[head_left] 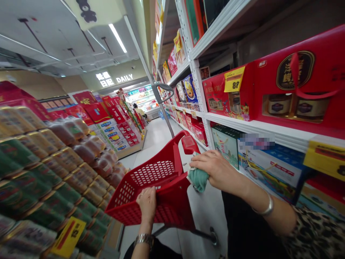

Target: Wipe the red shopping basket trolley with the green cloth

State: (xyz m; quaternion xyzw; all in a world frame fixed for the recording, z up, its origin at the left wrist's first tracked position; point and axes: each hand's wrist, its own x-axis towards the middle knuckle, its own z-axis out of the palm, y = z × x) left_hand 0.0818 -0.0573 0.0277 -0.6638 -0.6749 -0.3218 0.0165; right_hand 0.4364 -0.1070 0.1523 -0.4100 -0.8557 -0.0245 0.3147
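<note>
A red plastic shopping cart (161, 201) with a perforated basket stands tilted across the middle of the view. My left hand (147, 202) is closed over the near rim of its basket, a metal watch on that wrist. In my right hand (214, 169) is a crumpled green cloth (198, 179), held against the cart's right end, just below the red handle part (189, 142). My fingers curl over the cloth and hide part of the rim there. The basket's inside shows only in part.
Shelves (256, 124) of red gift boxes (291, 90) line the right side closely. Stacked cans (56, 169) rise on the left, with a yellow price tag (68, 235) in front. A grey metal pole (148, 72) stands beyond the cart. The aisle floor (157, 135) runs ahead to lit coolers (142, 99).
</note>
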